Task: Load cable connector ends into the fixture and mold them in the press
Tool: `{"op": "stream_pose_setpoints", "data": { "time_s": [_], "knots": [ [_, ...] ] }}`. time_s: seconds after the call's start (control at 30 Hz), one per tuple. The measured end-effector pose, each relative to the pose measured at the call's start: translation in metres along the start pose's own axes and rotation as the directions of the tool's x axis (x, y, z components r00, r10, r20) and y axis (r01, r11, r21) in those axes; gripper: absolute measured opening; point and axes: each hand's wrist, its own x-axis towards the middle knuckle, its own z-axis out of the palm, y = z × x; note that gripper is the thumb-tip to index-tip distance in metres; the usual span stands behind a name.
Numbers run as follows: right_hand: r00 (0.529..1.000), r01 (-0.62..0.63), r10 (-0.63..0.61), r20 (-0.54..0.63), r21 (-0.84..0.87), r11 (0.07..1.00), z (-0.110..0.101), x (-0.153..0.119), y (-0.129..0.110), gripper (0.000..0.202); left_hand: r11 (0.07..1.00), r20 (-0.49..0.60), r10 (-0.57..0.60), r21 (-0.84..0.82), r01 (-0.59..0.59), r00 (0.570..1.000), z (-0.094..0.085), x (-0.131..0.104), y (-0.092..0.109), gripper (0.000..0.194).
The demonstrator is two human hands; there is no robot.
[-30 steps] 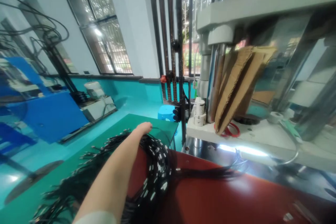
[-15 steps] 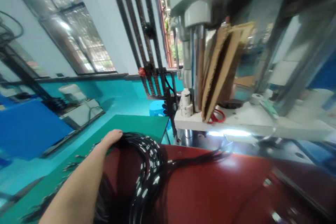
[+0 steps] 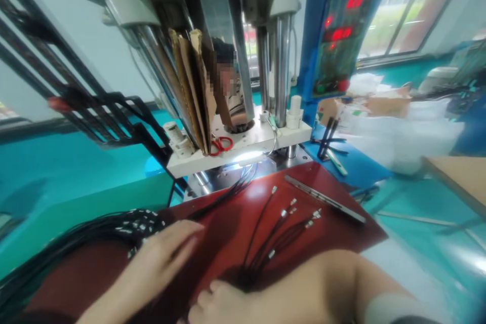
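Note:
My left hand [image 3: 170, 245] is held over the dark red tabletop [image 3: 243, 223], fingers stretched out to the right and thumb apart, with nothing visible in it. Right beside it lies a large bundle of black cables [image 3: 83, 230] with white and silvery ends, trailing to the left. My right hand [image 3: 224, 304] is low at the bottom edge, its fingers curled. A smaller bunch of black cables [image 3: 261, 245] with metal terminals fans out from beneath this hand, which appears closed on it; the grip itself is hidden.
Ahead stands a press with a white plate [image 3: 261, 134], holding cardboard pieces [image 3: 192, 91] and red-handled scissors [image 3: 224, 145]. A slotted metal strip [image 3: 324, 198] lies at the table's right. Beyond are a blue control box [image 3: 334, 35], pliers [image 3: 328, 139] and white sacks [image 3: 402, 136].
The view has swung right, bringing the press to the middle. My left hand has come off the far end of the large cable bundle. My right arm and hand have come into view.

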Motion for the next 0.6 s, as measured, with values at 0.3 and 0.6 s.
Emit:
{"op": "stream_pose_setpoints", "data": {
  "time_s": [0.3, 0.6],
  "knots": [
    [0.957, -0.125, 0.043, -0.288, -0.274, 0.954, -0.010, -0.080, -0.006, 0.022, 0.995, 0.283, -0.039, -0.076, 0.063, 0.958, 0.065, 0.018, 0.079, 0.038],
    [0.978, -0.107, 0.063, -0.201, -0.215, 0.971, -0.054, -0.079, 0.004, 0.018, 0.958, 0.524, -0.286, 0.178, 0.225, 0.802, 0.062, -0.045, 0.077, 0.072]
  ]
}}
